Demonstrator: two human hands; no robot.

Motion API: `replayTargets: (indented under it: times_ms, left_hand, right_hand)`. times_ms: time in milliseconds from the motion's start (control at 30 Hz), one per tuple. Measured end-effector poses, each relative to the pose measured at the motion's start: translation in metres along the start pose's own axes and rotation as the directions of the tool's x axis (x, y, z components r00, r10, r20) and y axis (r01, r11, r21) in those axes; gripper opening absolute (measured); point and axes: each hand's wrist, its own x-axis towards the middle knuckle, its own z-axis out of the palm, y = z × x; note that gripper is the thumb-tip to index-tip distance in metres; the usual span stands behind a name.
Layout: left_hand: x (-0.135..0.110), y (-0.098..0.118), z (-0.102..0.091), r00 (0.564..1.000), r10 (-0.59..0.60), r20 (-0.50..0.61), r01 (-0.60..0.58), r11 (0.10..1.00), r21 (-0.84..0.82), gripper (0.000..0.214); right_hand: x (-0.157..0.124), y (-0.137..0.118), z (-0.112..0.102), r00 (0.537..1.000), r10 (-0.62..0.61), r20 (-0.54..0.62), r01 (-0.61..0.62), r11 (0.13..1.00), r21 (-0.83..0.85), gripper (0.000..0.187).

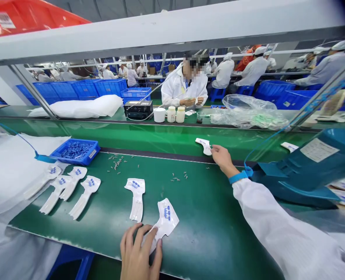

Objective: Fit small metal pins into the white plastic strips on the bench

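My left hand [140, 252] is at the front edge of the green bench, fingers curled over the handle end of a white plastic shell half [167, 217] with blue pieces in its head. To its left lies a similar white shell half [136, 196]. My right hand [222, 158], in a white sleeve with a blue wrist strap [239, 177], reaches to the green belt. Its fingertips pinch the end of another white shell [204, 146]. Several more shells [86, 194] with blue pieces lie at the left.
A blue tray [92, 153] of small blue parts stands at the back left. Loose screws [117, 162] are scattered on the bench. A teal machine housing [303, 167] is at the right. Across the belt sits a co-worker [184, 87], behind white jars [171, 114] and a black box [138, 110].
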Motion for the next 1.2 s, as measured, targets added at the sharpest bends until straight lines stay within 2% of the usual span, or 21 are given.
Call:
replayTargets:
  times_ms: [133, 233, 400, 500, 567, 633, 700, 767, 833, 933, 1033, 1200]
  left_hand:
    - [-0.001, 0.016, 0.006, 0.996, 0.015, 0.085, -0.011, 0.999, -0.053, 0.024]
    - [0.007, 0.030, 0.009, 0.986, 0.044, 0.160, -0.025, 0.993, -0.119, 0.032]
    - [0.025, 0.041, 0.007, 0.953, 0.142, 0.267, -0.091, 0.976, -0.196, 0.039]
    - [0.030, 0.040, 0.004, 0.961, 0.108, 0.256, -0.045, 0.970, -0.239, 0.035]
    - [0.032, 0.040, 0.003, 0.971, 0.061, 0.230, 0.006, 0.960, -0.279, 0.031]
    - [0.034, 0.042, 0.004, 0.981, 0.015, 0.195, 0.049, 0.947, -0.317, 0.026]
    - [0.037, 0.046, 0.005, 0.988, -0.014, 0.152, 0.067, 0.935, -0.349, 0.022]
    - [0.041, 0.051, 0.006, 0.994, -0.028, 0.101, 0.065, 0.924, -0.376, 0.017]
    - [0.043, 0.055, 0.007, 0.998, -0.028, 0.055, 0.048, 0.914, -0.404, 0.010]
    - [0.044, 0.060, 0.007, 1.000, -0.019, 0.025, 0.028, 0.899, -0.438, 0.008]
    - [0.042, 0.060, 0.008, 0.999, -0.032, 0.022, 0.038, 0.894, -0.447, 0.011]
    - [0.040, 0.062, 0.013, 0.992, -0.129, -0.006, 0.113, 0.889, -0.444, 0.012]
  right_hand:
    - [-0.031, 0.015, -0.013, 0.987, -0.096, 0.128, 0.129, 0.949, -0.286, 0.021]
    - [-0.053, 0.019, -0.011, 0.959, -0.129, 0.252, 0.224, 0.891, -0.396, 0.019]
    - [-0.068, 0.009, 0.000, 0.920, -0.179, 0.349, 0.330, 0.833, -0.444, 0.016]
    - [-0.082, -0.007, -0.003, 0.897, -0.202, 0.393, 0.373, 0.823, -0.428, 0.018]
    - [-0.104, -0.020, -0.007, 0.868, -0.203, 0.454, 0.383, 0.855, -0.351, 0.021]
    - [-0.135, -0.034, -0.010, 0.810, -0.171, 0.562, 0.320, 0.931, -0.178, 0.023]
    - [-0.168, -0.048, -0.014, 0.730, -0.113, 0.675, 0.184, 0.982, -0.034, 0.027]
    - [-0.196, -0.058, -0.017, 0.647, -0.075, 0.758, 0.072, 0.997, 0.037, 0.029]
    - [-0.215, -0.063, -0.019, 0.591, -0.048, 0.805, 0.005, 0.998, 0.056, 0.029]
    - [-0.225, -0.066, -0.020, 0.578, -0.029, 0.816, -0.007, 0.999, 0.040, 0.029]
    - [-0.225, -0.065, -0.018, 0.588, -0.035, 0.808, 0.020, 0.999, 0.029, 0.028]
    - [-0.226, -0.062, -0.013, 0.626, -0.040, 0.778, -0.045, 0.995, 0.087, 0.024]
